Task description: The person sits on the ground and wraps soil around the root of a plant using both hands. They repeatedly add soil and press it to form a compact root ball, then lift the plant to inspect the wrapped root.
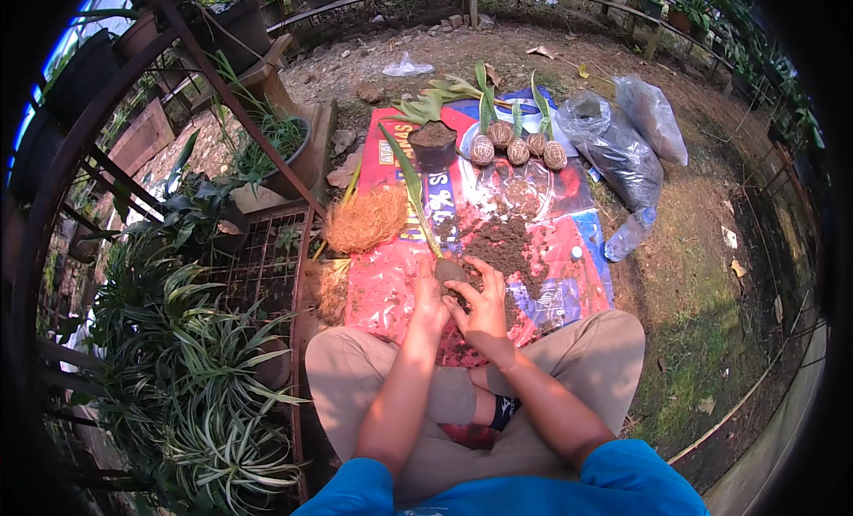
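Between my hands is a rounded ball of dark soil (450, 271). A long green sansevieria leaf (412, 186) rises out of it and leans up to the left. My left hand (430, 291) cups the ball from the left side. My right hand (481, 301) rests its bent fingers against the ball's right side. Loose dark soil (503, 246) lies on the printed plastic banner (373, 296) just beyond my right hand. A clump of brown coconut fibre (365, 221) sits beyond my left hand.
Several string-wrapped balls with leaves (518, 151) stand beyond the soil, beside a black pot (433, 146). Plastic bags (633, 163) and a clear bottle (630, 235) lie at right. A metal rack (256, 263) and striped spider plants (220, 383) border the left.
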Action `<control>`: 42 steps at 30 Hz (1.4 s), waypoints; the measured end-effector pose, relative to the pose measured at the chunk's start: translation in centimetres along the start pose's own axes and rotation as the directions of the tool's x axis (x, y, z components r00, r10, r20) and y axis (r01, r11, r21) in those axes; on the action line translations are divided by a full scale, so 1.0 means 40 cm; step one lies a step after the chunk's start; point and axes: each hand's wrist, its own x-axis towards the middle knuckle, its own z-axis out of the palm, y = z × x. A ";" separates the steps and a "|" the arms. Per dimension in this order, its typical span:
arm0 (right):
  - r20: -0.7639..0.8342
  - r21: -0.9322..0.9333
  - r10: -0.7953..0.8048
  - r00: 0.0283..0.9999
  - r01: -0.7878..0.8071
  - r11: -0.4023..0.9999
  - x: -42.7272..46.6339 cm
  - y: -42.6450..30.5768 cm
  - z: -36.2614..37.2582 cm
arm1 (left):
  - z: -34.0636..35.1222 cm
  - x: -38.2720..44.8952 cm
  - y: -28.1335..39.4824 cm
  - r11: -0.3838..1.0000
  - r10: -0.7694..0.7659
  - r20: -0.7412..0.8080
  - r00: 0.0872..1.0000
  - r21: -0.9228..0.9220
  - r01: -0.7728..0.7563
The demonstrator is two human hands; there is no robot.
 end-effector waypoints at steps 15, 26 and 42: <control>0.079 0.426 0.284 0.956 -0.290 0.857 0.045 0.024 -0.016 | -0.058 0.038 -0.011 0.990 -0.031 0.167 0.986 -0.133 0.053; 0.224 0.453 0.445 0.867 -0.497 0.740 0.107 0.147 -0.090 | -0.034 0.014 -0.025 0.966 -0.040 -0.001 0.999 -0.257 0.038; 0.060 -0.522 0.859 0.508 -0.718 0.461 0.012 0.279 -0.028 | -0.020 -0.017 0.035 0.927 -0.068 0.031 0.997 -0.369 0.075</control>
